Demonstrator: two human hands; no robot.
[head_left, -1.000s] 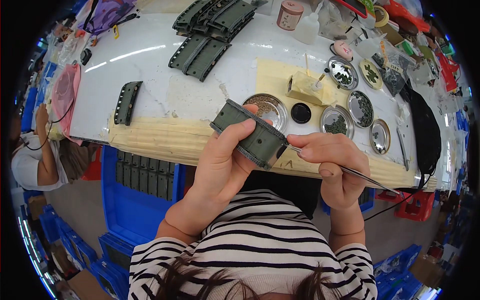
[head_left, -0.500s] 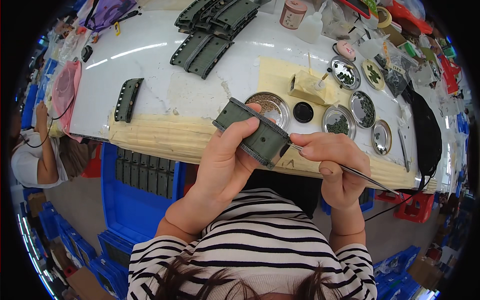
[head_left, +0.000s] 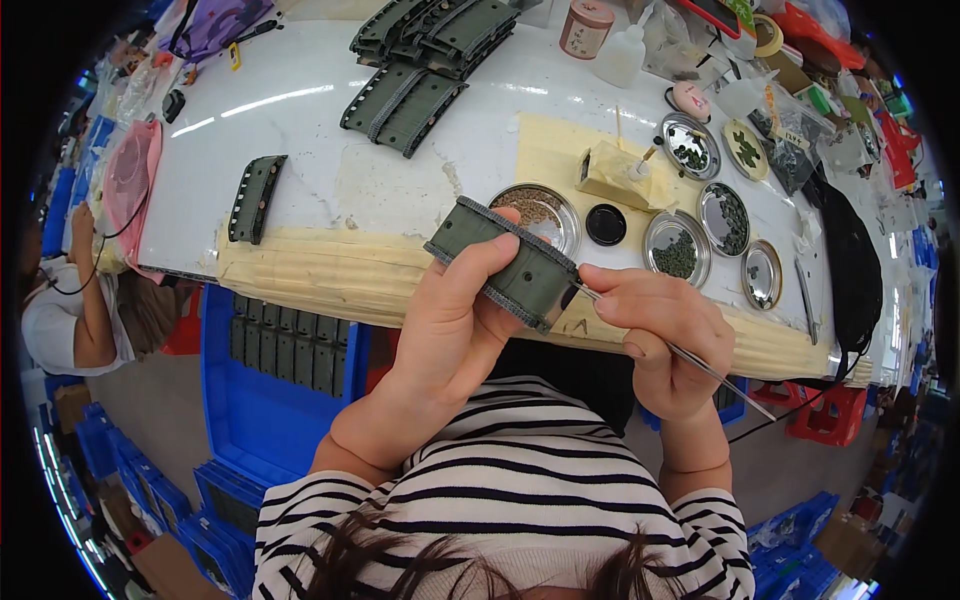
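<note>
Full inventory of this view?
held piece: one, dark green, centre
metal tool: one, silver, right
table pieces: several, dark green, left and back
metal dishes: five, silver, right
flat dish: one, pale yellow, right
round cap: one, black, right
wrapped block: one, yellow, behind cap
tin: one, pink, back
bottle: one, white, back
table: one, white, middle
crates: several, blue, below table
coworker: one, white top, left
clutter: uncounted, mixed, edges
left hand: one, bare, gripping piece
right hand: one, bare, gripping tool

a near, wide fisheye view from the head, down over hands [head_left: 448,325] and table [head_left: 290,140]
</note>
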